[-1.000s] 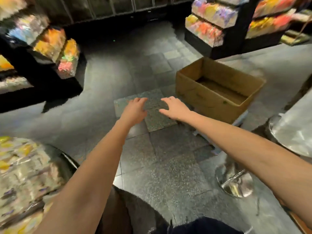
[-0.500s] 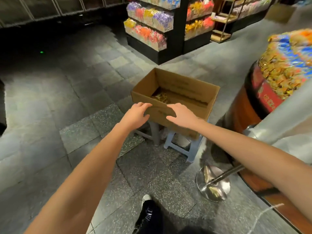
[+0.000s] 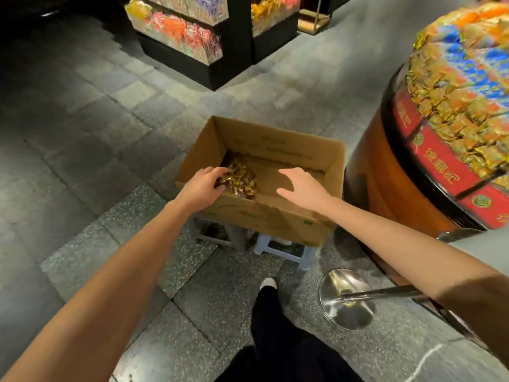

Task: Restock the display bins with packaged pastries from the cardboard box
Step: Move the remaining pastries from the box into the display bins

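Nearest, a dark trouser leg and pale-toed shoe (image 3: pixel 268 283) stand on the speckled grey tiled floor (image 3: pixel 91 150); just right of the shoe sits the round steel base of a barrier post (image 3: pixel 347 298), its pole slanting off toward the right edge; both bare forearms reach forward over these to the cardboard box (image 3: pixel 278 216), which rests on two small plastic stools (image 3: pixel 283 250), the right one pale blue; the left hand (image 3: pixel 202 187) dips over the box's near-left corner, fingers curled onto the gold-wrapped pastries (image 3: pixel 242 179) heaped against the left wall, though whether they are actually gripped cannot be told; the right hand (image 3: pixel 301 190) hovers spread and empty above the bare cardboard bottom near the middle of the near edge; the rest of the box interior lies empty toward its right wall; close beside the box's right side rises a round display bin (image 3: pixel 429 161) with an orange-brown drum and red labelled rim, piled with gold, blue and orange packets; left of the box the floor is open; farther back, a black shelving unit (image 3: pixel 209 37) holds colourful packets, with dim room behind.
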Tool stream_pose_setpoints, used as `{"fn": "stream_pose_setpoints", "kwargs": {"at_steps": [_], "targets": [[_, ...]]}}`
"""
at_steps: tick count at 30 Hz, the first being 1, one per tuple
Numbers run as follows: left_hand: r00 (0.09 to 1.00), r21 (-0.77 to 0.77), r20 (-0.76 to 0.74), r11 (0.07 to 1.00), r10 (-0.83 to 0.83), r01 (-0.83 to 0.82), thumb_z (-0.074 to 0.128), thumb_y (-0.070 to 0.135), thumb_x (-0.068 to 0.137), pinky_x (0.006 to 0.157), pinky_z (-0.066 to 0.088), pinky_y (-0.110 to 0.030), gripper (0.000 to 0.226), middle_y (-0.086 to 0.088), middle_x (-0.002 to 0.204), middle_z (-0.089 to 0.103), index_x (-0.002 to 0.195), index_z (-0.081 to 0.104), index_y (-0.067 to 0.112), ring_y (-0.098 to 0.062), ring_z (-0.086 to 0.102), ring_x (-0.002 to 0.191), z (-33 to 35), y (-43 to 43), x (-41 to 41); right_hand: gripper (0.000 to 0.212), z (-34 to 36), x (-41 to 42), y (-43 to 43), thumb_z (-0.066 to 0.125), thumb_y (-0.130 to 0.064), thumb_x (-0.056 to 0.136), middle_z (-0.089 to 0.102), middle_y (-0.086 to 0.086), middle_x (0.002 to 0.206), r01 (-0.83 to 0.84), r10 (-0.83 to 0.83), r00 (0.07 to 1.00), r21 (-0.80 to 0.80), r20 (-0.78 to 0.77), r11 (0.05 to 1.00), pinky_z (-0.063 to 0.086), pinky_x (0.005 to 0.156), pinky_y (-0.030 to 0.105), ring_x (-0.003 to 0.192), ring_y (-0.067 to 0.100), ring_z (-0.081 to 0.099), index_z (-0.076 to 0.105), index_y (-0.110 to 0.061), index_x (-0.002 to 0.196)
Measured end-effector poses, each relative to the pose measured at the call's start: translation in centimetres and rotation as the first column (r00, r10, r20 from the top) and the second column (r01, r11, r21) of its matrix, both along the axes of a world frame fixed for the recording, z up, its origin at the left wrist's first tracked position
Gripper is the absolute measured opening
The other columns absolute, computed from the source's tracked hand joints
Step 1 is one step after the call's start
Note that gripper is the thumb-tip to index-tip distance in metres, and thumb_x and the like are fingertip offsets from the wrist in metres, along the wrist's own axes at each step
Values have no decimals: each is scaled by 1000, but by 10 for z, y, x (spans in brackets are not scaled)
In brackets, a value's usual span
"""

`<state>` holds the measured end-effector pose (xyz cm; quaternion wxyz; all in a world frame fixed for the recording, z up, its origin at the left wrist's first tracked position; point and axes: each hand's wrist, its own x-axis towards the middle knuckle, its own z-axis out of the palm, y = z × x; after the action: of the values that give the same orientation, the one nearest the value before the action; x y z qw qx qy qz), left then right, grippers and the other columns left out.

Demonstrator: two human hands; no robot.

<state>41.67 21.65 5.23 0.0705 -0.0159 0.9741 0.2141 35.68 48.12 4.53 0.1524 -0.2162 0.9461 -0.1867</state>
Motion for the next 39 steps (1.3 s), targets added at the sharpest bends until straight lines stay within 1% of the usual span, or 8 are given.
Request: {"fn": "stream_pose_setpoints", "kwargs": {"at_steps": [3,7,13,22,27,32,34,39], "targets": [[999,54,44,998,30,-33,54,24,99,103,39,-35,49,-3,141,50,146,40,24,-23,43,130,-22,-7,-52,60,-19,-46,-11,54,-41,97,37,8,151,15,-15,999,14,36,1000,37,111,47,137,29,37,33,-23,150],[994,178,82,981,68,-81,57,20,98,95,37,-24,51,-3,138,52,146,40,21,-20,47,128,-44,-7,-125,62,-32,-118,-24,52,-42,98,35,9,151,-38,34,998,87,51,996,34,112,46,137,31,36,29,-22,152],[975,174,207,978,77,-114,59,21,97,99,39,-28,51,-5,139,52,145,43,20,-20,49,126,-82,-30,-212,64,-68,-206,-36,51,-45,97,33,10,151,-119,97,986,164,134,979,35,110,47,136,34,36,26,-25,153],[913,184,407,979,5,-87,63,23,94,102,46,-38,52,-4,138,53,143,45,21,-21,52,124,-180,-59,-276,64,-177,-282,-63,55,-47,95,34,9,152,-190,151,958,145,242,971,40,105,43,135,31,39,28,-29,151],[846,165,519,985,-127,47,65,25,92,102,43,-33,57,-3,139,51,145,42,24,-21,51,124,-249,-55,-294,69,-257,-279,-71,61,-41,93,31,7,154,-217,174,898,63,404,974,47,100,39,131,27,45,27,-30,151],[790,54,575,973,-213,222,61,31,94,112,35,-42,61,-6,155,33,149,35,32,-26,32,141,-317,-53,-303,68,-336,-271,-69,62,-34,93,31,5,156,-392,305,800,65,517,918,31,114,48,142,31,31,28,-28,152],[787,36,564,960,-250,279,60,30,95,112,31,-41,62,-6,156,30,150,32,30,-27,27,143,-338,-54,-305,67,-363,-263,-70,57,-32,96,24,5,158,-436,323,737,53,593,898,24,117,46,146,32,20,24,-25,153],[798,-12,522,932,-302,361,64,31,90,113,33,-51,70,-4,155,26,151,28,30,-28,23,143,-381,-60,-300,70,-408,-246,-84,59,-42,93,34,6,150,-565,466,708,29,530,825,36,105,38,133,26,35,25,-25,152]]}}
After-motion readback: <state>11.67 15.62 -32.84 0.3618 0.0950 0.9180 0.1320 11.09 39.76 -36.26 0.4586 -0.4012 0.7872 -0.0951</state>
